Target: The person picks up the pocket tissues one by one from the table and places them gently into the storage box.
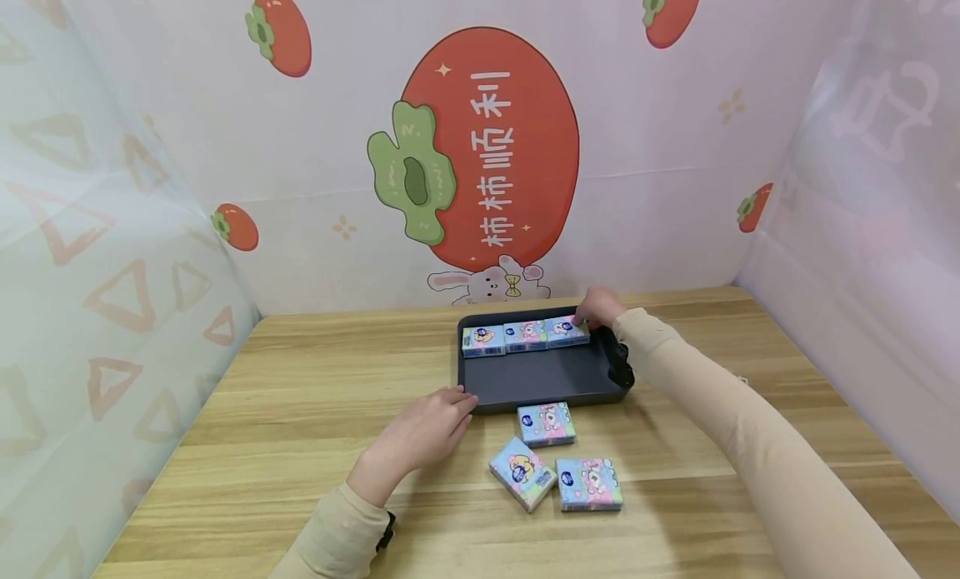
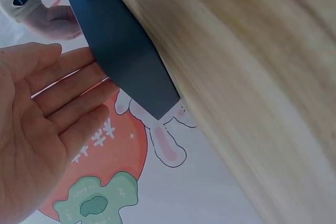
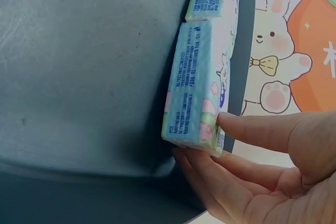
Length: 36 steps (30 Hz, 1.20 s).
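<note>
3 tissue packs (image 1: 483, 339) in row along far side of tray (image 1: 543, 377), 3 loose packs (image 1: 589, 483) left on table (image 1: 300, 446): loading judged 1/2 done. Right hand (image 1: 599, 306) pinching end pack (image 1: 564, 332) of row; left hand (image 1: 429, 426) straight-fingered, apparently touching tray corner.

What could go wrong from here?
The right hand pinches the rightmost light-blue rectangular plastic-wrapped pack in the row; pushing might skew its neighbour.
The left hand touches the near-left corner of the dark grey rectangular tray; pressure could shift it.
A similar loose pack lies close to the tray's near edge; a sliding tray might bump it.
</note>
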{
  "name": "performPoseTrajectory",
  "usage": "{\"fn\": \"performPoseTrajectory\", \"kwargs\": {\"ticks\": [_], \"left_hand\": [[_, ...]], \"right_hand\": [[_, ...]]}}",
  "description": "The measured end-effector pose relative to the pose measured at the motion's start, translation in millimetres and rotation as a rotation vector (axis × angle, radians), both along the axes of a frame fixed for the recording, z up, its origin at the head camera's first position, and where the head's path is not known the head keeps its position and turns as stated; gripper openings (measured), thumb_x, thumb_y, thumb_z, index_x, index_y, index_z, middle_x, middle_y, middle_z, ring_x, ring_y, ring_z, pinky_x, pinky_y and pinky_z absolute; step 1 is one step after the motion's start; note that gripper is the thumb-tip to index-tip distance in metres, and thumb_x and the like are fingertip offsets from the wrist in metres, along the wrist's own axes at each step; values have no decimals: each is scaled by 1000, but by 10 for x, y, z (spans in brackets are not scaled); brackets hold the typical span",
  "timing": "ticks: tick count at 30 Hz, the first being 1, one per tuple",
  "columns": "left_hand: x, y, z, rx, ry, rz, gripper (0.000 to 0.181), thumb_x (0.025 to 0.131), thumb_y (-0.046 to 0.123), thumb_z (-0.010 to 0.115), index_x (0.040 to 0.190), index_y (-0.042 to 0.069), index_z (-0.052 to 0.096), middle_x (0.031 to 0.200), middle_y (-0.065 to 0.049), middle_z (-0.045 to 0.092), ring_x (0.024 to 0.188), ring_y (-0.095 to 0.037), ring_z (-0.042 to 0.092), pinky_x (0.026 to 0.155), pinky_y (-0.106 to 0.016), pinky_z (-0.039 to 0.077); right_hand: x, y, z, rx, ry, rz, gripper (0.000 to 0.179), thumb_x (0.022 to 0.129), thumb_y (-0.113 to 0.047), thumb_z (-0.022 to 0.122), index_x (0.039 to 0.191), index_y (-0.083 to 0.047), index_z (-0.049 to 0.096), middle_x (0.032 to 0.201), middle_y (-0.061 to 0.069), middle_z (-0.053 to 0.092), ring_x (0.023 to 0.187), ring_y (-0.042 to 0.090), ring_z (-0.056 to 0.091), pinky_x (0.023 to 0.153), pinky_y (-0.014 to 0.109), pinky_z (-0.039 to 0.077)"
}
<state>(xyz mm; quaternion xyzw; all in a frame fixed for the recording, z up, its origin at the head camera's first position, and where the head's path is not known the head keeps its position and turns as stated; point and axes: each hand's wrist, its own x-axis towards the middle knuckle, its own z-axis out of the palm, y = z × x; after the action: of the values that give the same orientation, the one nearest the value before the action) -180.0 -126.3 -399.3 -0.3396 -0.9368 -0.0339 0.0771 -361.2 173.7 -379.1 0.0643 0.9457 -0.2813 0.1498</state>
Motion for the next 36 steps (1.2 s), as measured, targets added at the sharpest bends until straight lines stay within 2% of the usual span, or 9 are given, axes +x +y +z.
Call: {"fn": "performPoseTrajectory", "kwargs": {"ticks": [7, 20, 27, 31, 34, 36], "left_hand": [[-1, 0, 2, 2, -9, 3, 28, 94, 17, 56, 116, 3, 67, 118, -12, 66, 114, -27, 61, 96, -38, 52], [0, -1, 11, 7, -3, -5, 28, 94, 17, 57, 116, 3, 67, 117, -13, 66, 112, -27, 62, 95, -38, 53], [3, -4, 6, 9, -2, -5, 28, 94, 17, 57, 116, 3, 67, 118, -12, 66, 112, -27, 62, 95, -38, 53], [1, -4, 5, 12, -3, -5, 27, 94, 16, 57, 116, 3, 67, 117, -12, 66, 112, -26, 62, 95, -37, 53], [-1, -5, 4, 13, -4, -6, 27, 94, 16, 56, 116, 3, 67, 117, -12, 66, 112, -26, 62, 95, -37, 53], [-1, -7, 4, 13, -4, -6, 28, 94, 16, 56, 116, 3, 67, 117, -12, 66, 112, -26, 62, 95, -37, 53]], "right_hand": [[9, -13, 12, -5, 1, 3, 31, 83, -11, 70, 106, 9, 65, 104, 18, 62, 69, 19, 62, 72, 29, 58], [-4, -8, -25, -15, 25, 14, 25, 81, -6, 70, 101, 8, 65, 92, 12, 57, 80, 24, 63, 82, 36, 58], [1, -2, -29, 66, 53, 43, 29, 81, -8, 72, 102, 9, 62, 85, 13, 59, 72, 22, 64, 73, 34, 58], [-2, 0, -19, 87, 56, 45, 27, 80, -6, 71, 101, 9, 63, 86, 15, 63, 74, 23, 66, 73, 34, 58], [-18, 6, -21, 79, 57, 33, 24, 79, -4, 72, 98, 8, 65, 90, 17, 66, 74, 22, 67, 72, 33, 59], [-53, 18, -39, 76, 62, 39, 17, 77, -3, 72, 90, 7, 67, 84, 16, 67, 68, 21, 66, 65, 31, 58]]}}
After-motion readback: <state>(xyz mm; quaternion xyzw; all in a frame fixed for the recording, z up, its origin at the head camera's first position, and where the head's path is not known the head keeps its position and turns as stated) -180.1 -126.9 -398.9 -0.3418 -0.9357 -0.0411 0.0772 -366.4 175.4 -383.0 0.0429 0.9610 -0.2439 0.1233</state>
